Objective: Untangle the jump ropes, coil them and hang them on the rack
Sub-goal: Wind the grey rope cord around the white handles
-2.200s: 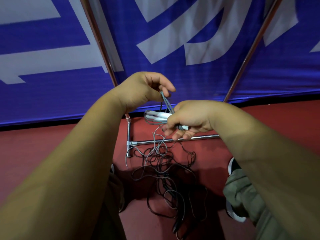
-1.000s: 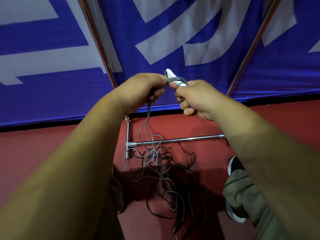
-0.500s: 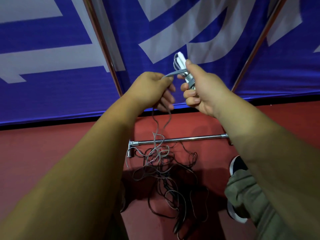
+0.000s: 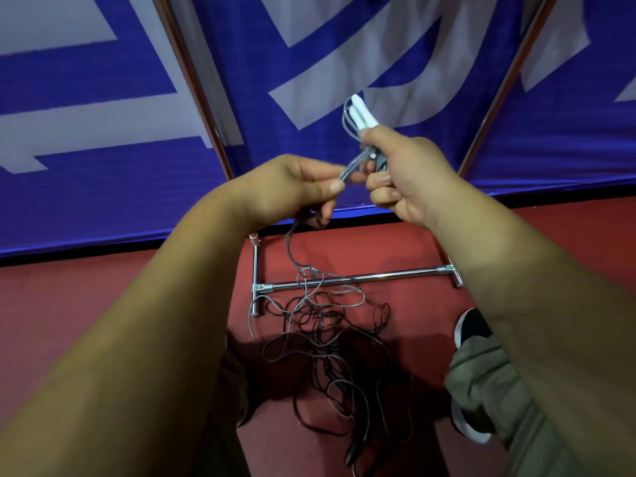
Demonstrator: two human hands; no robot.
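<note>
Handles (image 4: 361, 112) clamped in right hand (image 4: 413, 173), grey rope (image 4: 354, 163) pinched in left hand (image 4: 289, 191) fingers (image 4: 335, 189), just beside

Ahead of you, a wide blue fabric banner (image 4: 103, 187) fills the far wall from left to right, printed with large pale grey-white angular shapes (image 4: 86, 125). Its weave shows a fine texture. Along its bottom edge runs a narrow black strip (image 4: 103, 247), touching the floor. You stand on a smooth, matte red-brown floor (image 4: 69, 304) that reaches from the strip to the near edge. A dark soft shadow (image 4: 426, 352) lies on the floor near you, at centre.
</note>
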